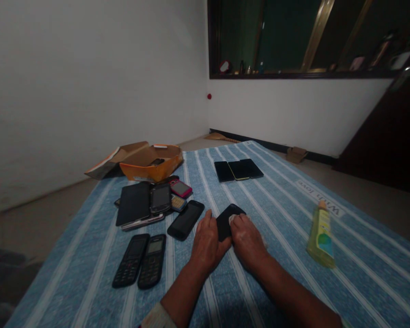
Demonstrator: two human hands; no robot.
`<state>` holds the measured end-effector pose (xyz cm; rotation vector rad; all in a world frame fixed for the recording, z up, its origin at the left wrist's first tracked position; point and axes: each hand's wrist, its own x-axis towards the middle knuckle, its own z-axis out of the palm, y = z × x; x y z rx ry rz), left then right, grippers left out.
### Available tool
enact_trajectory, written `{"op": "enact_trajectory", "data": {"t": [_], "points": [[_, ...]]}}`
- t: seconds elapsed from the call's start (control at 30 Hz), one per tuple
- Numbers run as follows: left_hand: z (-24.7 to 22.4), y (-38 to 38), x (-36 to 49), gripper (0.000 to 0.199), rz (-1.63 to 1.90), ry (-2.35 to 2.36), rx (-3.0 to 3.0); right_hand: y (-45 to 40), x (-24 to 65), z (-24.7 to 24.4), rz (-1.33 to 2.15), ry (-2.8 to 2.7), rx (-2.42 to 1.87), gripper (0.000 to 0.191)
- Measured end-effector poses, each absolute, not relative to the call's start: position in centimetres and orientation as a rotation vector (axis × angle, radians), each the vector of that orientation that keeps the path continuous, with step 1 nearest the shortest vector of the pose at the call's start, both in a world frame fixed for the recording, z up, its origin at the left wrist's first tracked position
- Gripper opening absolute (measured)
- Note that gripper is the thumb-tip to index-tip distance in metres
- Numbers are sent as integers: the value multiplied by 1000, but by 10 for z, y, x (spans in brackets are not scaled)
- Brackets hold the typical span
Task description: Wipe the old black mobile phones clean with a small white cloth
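- The white wall (105,68) is met at the corner by a second one, into which a dark window (287,36) is set; small objects are lined up along its sill.
- The foreground is filled by a blue cloth (287,218), striped in white and printed near its right side with lettering ("With love" can be read, upside down).
- An open orange box (150,172) is placed at the far left of the cloth, its flap folded outward.
- A yellow-green bottle (321,237) is seen at the right, well apart from the hands; whether it is upright or lying cannot be told.
- A dark phone (223,223) is held at its left and near edges by the left hand (205,241), between fingers and thumb.
- A white wipe (231,219) is bunched in the closed right hand (246,237) and pressed to that phone's face.
- Three flat dark devices (239,169) are laid side by side beyond the hands.
- A pile of devices (134,203) is gathered in front of the box, topped partly by a pink phone (181,187).
- Another black phone (186,220) is left just beside the left hand.
- Two keypad phones (152,262) are set together nearer the viewer.
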<state>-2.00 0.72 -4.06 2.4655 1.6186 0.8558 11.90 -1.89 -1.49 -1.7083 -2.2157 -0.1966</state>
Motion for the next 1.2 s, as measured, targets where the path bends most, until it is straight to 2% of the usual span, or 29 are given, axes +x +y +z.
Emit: {"op": "enact_trajectory", "data": {"t": [1.2], "points": [[-42,8,-20,42,877,1627,2490,-19,120,-17,-170,-2203,-1685,28]]}}
